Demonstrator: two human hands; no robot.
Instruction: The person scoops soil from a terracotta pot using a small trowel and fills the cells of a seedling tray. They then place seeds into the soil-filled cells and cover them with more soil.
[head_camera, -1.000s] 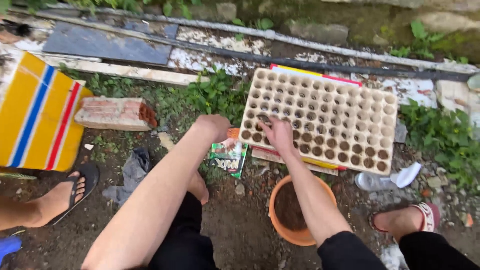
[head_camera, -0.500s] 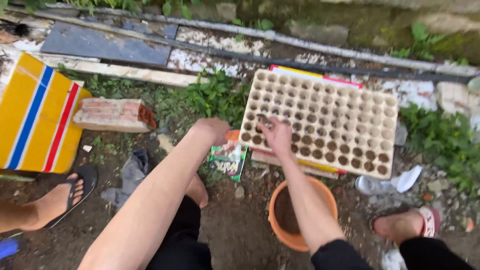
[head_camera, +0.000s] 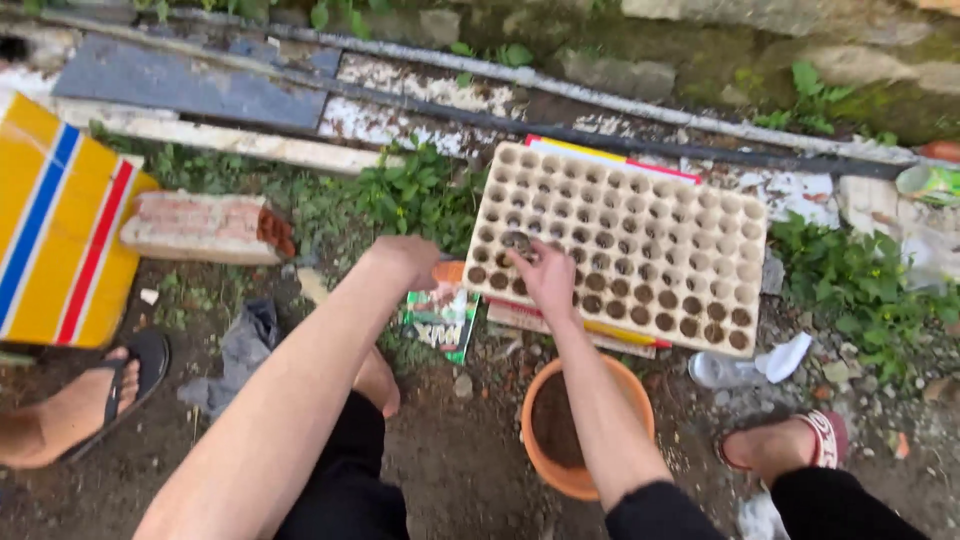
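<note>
The pale seed tray (head_camera: 640, 250) lies tilted on flat packets on the ground, its near rows dark with soil, the far rows bare. The right hand (head_camera: 548, 278) rests on the tray's near-left part, fingers pinched over a small mound of soil (head_camera: 516, 240) on one cell — a closed grip on the soil. The left hand (head_camera: 410, 258) sits at the tray's left edge, curled; what it holds, if anything, cannot be told. An orange pot (head_camera: 580, 425) of soil stands just below the tray, between the knees.

Judgement: filling goes best cell by cell along a row, pressing lightly, with the tray steadied at its edge.

Hidden — the left hand's fingers, the tray's near-left corner behind both hands, and the packets under it.
</note>
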